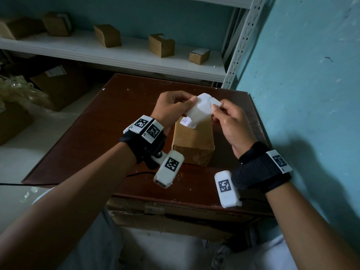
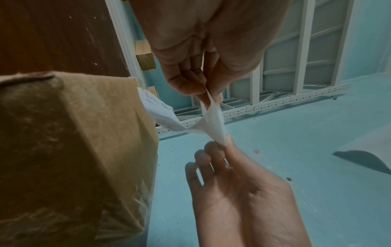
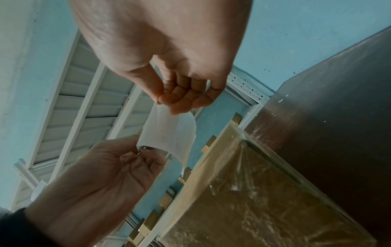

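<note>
Left hand [image 1: 171,107] and right hand [image 1: 231,123] are each pinching a white label [image 1: 200,109] above a box [image 1: 192,143], apparently peeling its backing; uneven pulling could tear it.

Black fabric wristbands [image 1: 259,172] carry white pods [image 1: 229,199] bearing black-and-white square markers [image 1: 171,164].

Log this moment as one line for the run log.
left hand: pinches label | right hand: pinches label's other edge | label: curled, held over box | box: on table
</note>
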Demonstrator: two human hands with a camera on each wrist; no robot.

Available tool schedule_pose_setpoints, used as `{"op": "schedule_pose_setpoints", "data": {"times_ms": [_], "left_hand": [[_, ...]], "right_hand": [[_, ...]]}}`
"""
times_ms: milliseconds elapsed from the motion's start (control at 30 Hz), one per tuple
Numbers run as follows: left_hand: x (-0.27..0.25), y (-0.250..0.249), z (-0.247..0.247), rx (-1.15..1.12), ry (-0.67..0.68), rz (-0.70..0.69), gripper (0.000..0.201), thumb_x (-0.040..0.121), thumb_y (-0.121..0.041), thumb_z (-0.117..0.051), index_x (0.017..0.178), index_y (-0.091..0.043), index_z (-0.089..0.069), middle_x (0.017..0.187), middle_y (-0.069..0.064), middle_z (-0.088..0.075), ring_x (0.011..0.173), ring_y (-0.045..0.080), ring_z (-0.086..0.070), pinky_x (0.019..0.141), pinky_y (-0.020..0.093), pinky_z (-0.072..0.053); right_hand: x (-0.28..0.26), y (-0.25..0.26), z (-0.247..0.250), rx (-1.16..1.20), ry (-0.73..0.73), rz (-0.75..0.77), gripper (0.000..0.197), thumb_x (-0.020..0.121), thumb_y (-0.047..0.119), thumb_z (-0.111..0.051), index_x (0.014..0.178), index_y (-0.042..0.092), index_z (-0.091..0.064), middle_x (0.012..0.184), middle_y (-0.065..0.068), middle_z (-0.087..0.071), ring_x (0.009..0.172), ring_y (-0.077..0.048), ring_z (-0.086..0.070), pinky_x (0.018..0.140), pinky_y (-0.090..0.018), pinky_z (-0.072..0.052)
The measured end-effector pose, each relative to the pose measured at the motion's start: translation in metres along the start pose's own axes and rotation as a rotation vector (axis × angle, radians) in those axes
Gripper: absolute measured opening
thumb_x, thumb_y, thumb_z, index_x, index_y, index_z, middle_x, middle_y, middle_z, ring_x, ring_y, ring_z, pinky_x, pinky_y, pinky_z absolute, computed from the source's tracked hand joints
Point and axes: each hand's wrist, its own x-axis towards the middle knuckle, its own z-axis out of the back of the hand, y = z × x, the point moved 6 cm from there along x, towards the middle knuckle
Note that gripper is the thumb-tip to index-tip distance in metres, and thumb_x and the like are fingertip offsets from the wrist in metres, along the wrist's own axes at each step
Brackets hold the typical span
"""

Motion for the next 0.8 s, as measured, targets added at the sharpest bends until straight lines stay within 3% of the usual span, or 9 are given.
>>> {"op": "schedule_pose_setpoints", "data": {"times_ms": [233, 400, 800], "left_hand": [[0.0007, 0.0001, 0.002, -0.003, -0.019, 0.005, 0.008, 0.09, -0.012, -0.064, 0.088, -0.008, -0.07, 0.091, 0.006, -0.065, 0.081, 0.012, -0.06, 0.067, 0.02, -0.051], [0.0006, -0.0003, 0.0031, 0.01, -0.026, 0.004, 0.009, 0.09, -0.012, -0.064, 0.091, -0.006, -0.07, 0.089, 0.006, -0.064, 0.079, 0.01, -0.059, 0.064, 0.017, -0.051], [0.0006, 0.0001, 0.0049, 0.003, -0.019, 0.031, 0.009, 0.091, -0.014, -0.063, 0.092, -0.008, -0.069, 0.095, 0.006, -0.065, 0.085, 0.013, -0.061, 0.069, 0.02, -0.051]], "right_hand": [[0.0006, -0.0014, 0.0014, -0.007, 0.006, 0.0, 0.029, 0.102, 0.019, -0.046, 0.09, -0.006, -0.054, 0.073, -0.005, -0.052, 0.07, -0.006, -0.052, 0.074, -0.024, -0.044], [0.0007, -0.0023, 0.0012, -0.014, 0.016, -0.002, 0.024, 0.102, 0.019, -0.046, 0.088, 0.002, -0.055, 0.075, -0.004, -0.052, 0.07, -0.004, -0.052, 0.074, -0.022, -0.045], [0.0019, -0.0038, 0.0027, -0.006, 0.02, -0.009, 0.028, 0.102, 0.019, -0.045, 0.091, -0.005, -0.055, 0.076, -0.008, -0.051, 0.075, -0.012, -0.053, 0.074, -0.022, -0.045]]}}
